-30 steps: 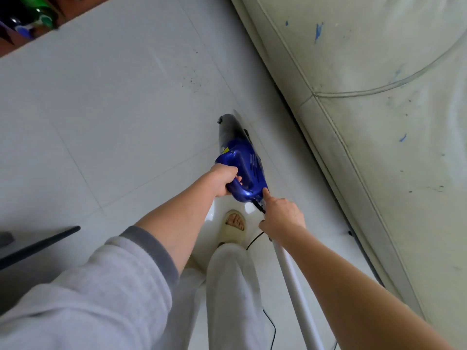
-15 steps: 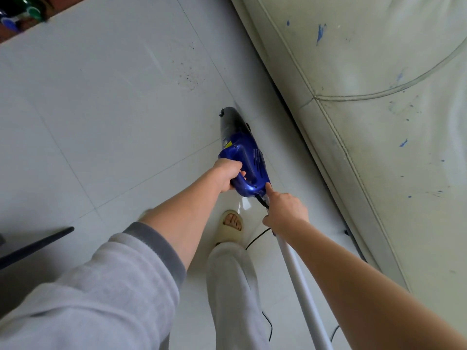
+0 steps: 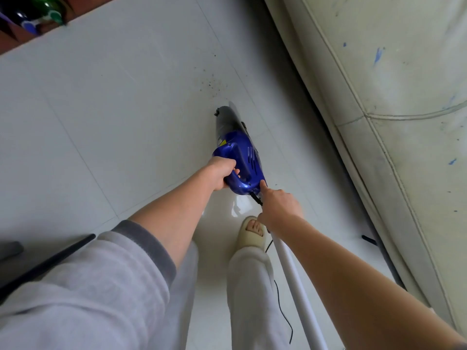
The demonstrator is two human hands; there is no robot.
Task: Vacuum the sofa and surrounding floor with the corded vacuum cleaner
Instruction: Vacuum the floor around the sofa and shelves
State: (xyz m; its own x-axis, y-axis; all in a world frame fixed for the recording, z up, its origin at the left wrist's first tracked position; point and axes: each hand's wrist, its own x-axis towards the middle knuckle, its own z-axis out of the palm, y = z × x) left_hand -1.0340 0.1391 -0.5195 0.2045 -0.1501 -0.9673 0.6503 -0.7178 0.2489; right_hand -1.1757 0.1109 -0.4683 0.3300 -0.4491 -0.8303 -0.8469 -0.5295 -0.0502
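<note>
A blue handheld vacuum (image 3: 242, 157) with a dark dust cup points away from me, low over the white tiled floor (image 3: 113, 109). My left hand (image 3: 222, 173) grips its handle. My right hand (image 3: 278, 205) holds the top of a white tube (image 3: 295, 281), its index finger stretched onto the vacuum's rear end. A thin black cord (image 3: 283, 309) leaves the rear and trails down past my leg. Dark specks of dirt (image 3: 212, 83) lie on the tile just beyond the nozzle. The cream sofa (image 3: 404, 97), marked with blue stains, fills the right side.
My foot in a beige slipper (image 3: 252, 233) stands just behind the vacuum. A black rod (image 3: 50, 261) lies at the left edge. Bottles (image 3: 38, 13) sit on a wooden ledge at top left. A small black part (image 3: 369, 239) sticks out at the sofa's base.
The vacuum's nozzle has come a little closer to the dirt specks, and the view has shifted along the sofa. Both hands keep the same hold.
</note>
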